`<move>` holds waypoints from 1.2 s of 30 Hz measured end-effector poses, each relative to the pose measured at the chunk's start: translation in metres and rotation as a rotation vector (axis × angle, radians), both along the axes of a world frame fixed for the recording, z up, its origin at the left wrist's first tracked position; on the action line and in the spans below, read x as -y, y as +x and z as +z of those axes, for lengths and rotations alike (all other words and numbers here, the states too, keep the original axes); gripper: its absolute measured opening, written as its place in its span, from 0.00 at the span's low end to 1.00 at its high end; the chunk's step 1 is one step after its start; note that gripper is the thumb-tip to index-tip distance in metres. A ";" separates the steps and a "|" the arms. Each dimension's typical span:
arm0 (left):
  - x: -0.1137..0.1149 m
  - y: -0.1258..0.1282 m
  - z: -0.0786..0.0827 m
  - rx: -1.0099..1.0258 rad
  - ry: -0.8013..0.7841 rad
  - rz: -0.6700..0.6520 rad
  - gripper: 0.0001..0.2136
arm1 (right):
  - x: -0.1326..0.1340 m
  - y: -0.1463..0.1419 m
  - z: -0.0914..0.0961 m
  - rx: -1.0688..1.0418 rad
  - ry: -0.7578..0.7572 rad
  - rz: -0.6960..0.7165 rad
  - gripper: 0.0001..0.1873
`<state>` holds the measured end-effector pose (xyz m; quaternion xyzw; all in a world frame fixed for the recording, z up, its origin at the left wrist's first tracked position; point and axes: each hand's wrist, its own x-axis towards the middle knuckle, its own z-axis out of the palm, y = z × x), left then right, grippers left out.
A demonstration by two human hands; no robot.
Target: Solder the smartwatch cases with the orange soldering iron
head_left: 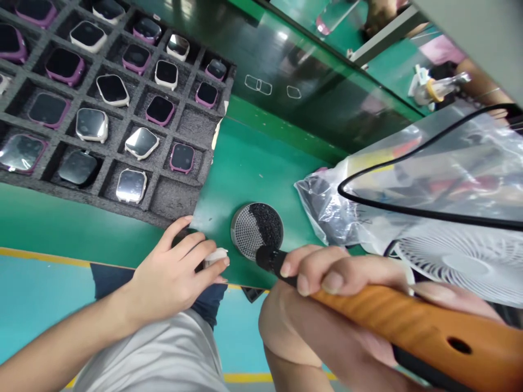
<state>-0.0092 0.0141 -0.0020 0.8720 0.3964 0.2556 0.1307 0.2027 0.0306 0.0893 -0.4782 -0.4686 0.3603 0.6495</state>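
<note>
My right hand (327, 272) is wrapped round the orange handle of an electric screwdriver (388, 321), which slants down to the left. Its black tip is at the near rim of a round perforated dish (247, 239), touching or just above it. Tiny black screws (265, 220), too small to make out singly, cover the dish's right half. Close by at the left, my left hand (186, 264) curls its fingers over a white-edged watch (216, 256) at the table's front edge. Most of that watch is hidden under the fingers.
A grey foam tray (169, 198) with square compartments holds several purple-framed and white-framed watches (131, 185). On the right are a clear plastic bag (408, 158), a black cable (388, 204) and a white fan (461, 261). Another person's hand (500, 115) shows at the upper right.
</note>
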 end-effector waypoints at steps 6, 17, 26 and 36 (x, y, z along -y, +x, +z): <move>-0.001 0.001 -0.001 0.014 0.006 0.013 0.10 | 0.006 -0.013 -0.003 -0.001 0.030 0.133 0.21; -0.001 0.002 -0.002 0.037 0.028 0.025 0.09 | 0.006 -0.022 -0.012 -0.009 0.023 0.139 0.23; -0.002 0.004 -0.001 0.059 0.015 0.055 0.07 | -0.001 -0.031 -0.022 0.012 0.102 0.177 0.17; -0.002 0.004 -0.003 0.036 0.027 0.051 0.07 | -0.006 -0.040 -0.024 -0.029 0.125 0.143 0.19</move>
